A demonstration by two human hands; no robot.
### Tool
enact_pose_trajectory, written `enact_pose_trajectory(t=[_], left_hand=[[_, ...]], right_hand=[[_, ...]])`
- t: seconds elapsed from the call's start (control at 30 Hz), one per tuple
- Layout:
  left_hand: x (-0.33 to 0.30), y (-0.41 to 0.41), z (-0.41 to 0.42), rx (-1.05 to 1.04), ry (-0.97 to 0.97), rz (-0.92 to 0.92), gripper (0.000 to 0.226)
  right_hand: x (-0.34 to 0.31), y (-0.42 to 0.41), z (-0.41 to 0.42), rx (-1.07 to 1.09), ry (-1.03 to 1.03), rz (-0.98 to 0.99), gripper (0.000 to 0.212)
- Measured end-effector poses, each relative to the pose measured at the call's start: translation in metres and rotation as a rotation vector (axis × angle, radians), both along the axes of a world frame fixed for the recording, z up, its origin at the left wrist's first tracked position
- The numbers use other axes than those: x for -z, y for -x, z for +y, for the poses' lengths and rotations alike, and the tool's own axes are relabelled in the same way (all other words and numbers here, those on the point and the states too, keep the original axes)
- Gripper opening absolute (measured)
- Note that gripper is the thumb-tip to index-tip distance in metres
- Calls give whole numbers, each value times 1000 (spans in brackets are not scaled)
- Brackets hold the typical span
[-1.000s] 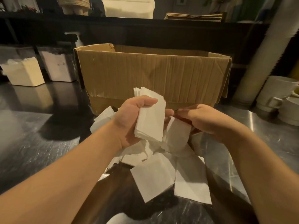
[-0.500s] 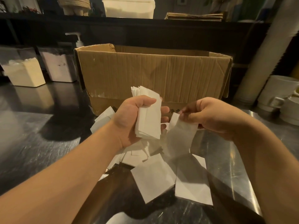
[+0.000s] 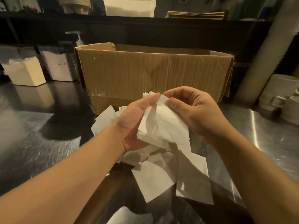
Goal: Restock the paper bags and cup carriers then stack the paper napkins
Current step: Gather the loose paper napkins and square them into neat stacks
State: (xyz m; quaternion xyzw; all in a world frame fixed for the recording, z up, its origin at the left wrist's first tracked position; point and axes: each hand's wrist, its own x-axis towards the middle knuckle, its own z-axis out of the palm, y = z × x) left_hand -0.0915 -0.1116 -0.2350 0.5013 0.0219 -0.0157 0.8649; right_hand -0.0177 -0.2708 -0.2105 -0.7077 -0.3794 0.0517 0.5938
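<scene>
Head view — white napkin stack [image 3: 163, 126] crumpled, edges uneven — both hands gripping.

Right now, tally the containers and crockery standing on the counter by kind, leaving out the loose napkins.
Cardboard box: 1
White tubs at the far left: 2
Pump bottle behind the box, partly hidden: 1
White mugs at the right edge: at least 2, cut off by the frame
Total: 6
</scene>
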Motion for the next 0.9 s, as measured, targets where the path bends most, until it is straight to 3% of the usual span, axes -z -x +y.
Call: enact_pose_trajectory(t=[0.17,0.37,0.5,0.6,0.9], left_hand=[[1,-2,2,20,33,27,45],[-1,-1,0,33,38,43,49],[5,-4,2,107,67,29,54],[2,-1,0,81,11,7,52],[2,0,-4,132,23,-22,49]], right_hand=[[0,1,0,2,-23,108,13],[-18,-4,-22,-470,-81,377,16],[-4,3,-6,-181,-91,186,10],[7,9,6,-18,-82,147,9],[18,11,15,171,-48,-56,6]])
